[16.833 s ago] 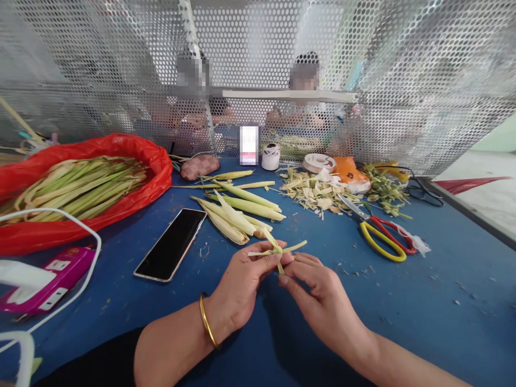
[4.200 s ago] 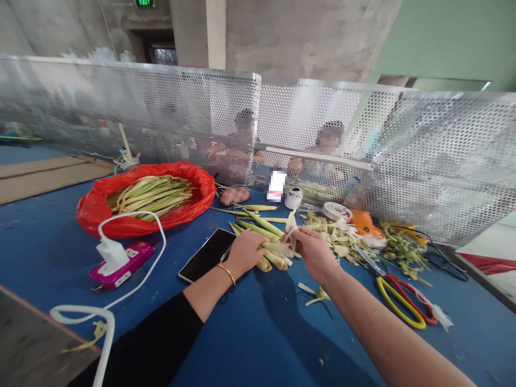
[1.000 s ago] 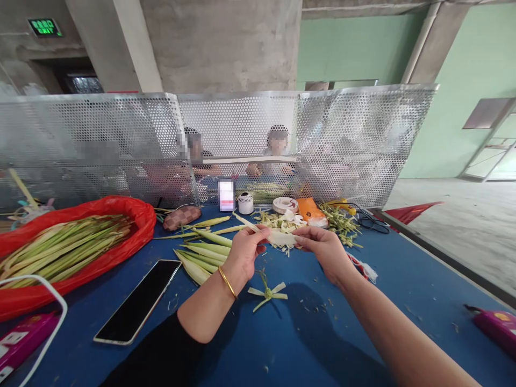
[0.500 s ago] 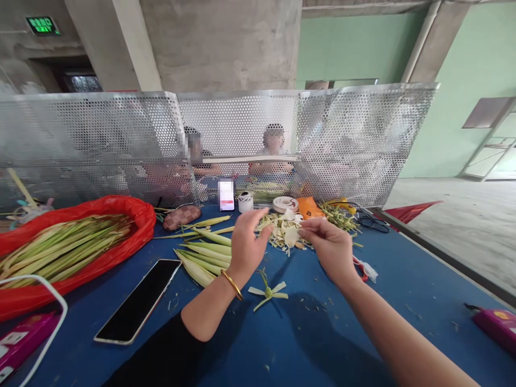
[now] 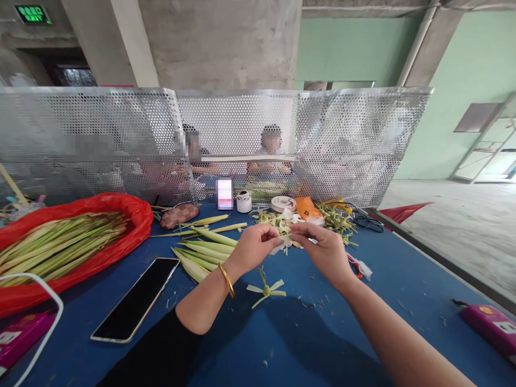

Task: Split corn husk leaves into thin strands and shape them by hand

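Note:
My left hand [image 5: 253,246] and my right hand [image 5: 322,249] are raised over the blue table [image 5: 282,344], fingertips pinched together on a small pale piece of leaf [image 5: 283,241]. A gold bangle circles my left wrist. Below the hands lies a small knotted leaf cross [image 5: 266,290]. Several pale green leaf stalks [image 5: 205,249] lie just left of my left hand. A heap of leaf trimmings [image 5: 278,219] sits behind the hands.
A red bag of green leaves [image 5: 68,242] lies at the left, with a black phone [image 5: 135,301] nearby. A tape roll [image 5: 283,203] and orange packet [image 5: 307,209] stand by the perforated metal screen [image 5: 242,123]. Two people sit beyond it. A pink box [image 5: 489,325] rests at the right.
Half a second ago my left hand was open and apart from the right. Now it has closed onto the leaf piece that my right hand holds.

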Tool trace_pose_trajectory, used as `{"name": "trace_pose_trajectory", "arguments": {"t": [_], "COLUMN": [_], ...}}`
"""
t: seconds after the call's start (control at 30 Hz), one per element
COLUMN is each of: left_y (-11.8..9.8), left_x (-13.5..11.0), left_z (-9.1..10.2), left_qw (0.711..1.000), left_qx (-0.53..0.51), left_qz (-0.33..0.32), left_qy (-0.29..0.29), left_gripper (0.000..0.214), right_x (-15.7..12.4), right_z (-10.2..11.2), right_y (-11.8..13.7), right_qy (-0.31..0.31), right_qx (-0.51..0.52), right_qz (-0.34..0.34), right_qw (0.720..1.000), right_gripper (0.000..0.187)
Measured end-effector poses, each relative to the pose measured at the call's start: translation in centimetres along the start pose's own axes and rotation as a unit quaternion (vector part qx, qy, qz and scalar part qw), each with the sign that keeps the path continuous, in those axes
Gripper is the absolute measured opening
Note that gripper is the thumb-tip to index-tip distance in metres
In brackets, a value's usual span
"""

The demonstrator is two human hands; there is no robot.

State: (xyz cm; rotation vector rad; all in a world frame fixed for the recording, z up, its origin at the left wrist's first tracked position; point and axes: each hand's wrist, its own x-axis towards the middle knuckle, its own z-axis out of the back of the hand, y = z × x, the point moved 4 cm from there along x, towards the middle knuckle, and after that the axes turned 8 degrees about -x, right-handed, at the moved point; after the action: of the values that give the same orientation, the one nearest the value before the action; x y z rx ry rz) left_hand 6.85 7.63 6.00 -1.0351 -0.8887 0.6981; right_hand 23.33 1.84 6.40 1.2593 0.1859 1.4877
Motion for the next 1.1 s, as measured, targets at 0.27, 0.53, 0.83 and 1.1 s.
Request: {"name": "trace_pose_trajectory", "arguments": {"t": [0.27,0.53,0.83,1.1], "left_y": [0.6,1.7,2.7,3.0], "left_x": [0.3,0.0,0.1,0.1], "left_z": [1.8,0.5,0.6,0.7], "left_qw": [0.985,0.974,0.966,0.962], "left_qx": [-0.058,-0.130,-0.157,-0.168], "left_qz": [0.104,0.163,0.176,0.163], "left_qy": [-0.128,-0.086,-0.106,-0.142], "left_gripper": [0.014,0.015,0.017,0.018], "right_x": [-0.4,-3.1,-2.8,-4.0], "right_z": [7.1,3.0,3.9,1.2], "right_y": [-5.0,-10.7,-10.1,-6.1], "right_qy": [0.011,0.153,0.140,0.222], "right_qx": [-0.308,-0.382,-0.225,0.091], "right_qz": [-0.100,-0.143,-0.184,-0.174], "right_qw": [0.946,0.900,0.947,0.955], "right_gripper": [0.029,0.041,0.055,0.050]}}
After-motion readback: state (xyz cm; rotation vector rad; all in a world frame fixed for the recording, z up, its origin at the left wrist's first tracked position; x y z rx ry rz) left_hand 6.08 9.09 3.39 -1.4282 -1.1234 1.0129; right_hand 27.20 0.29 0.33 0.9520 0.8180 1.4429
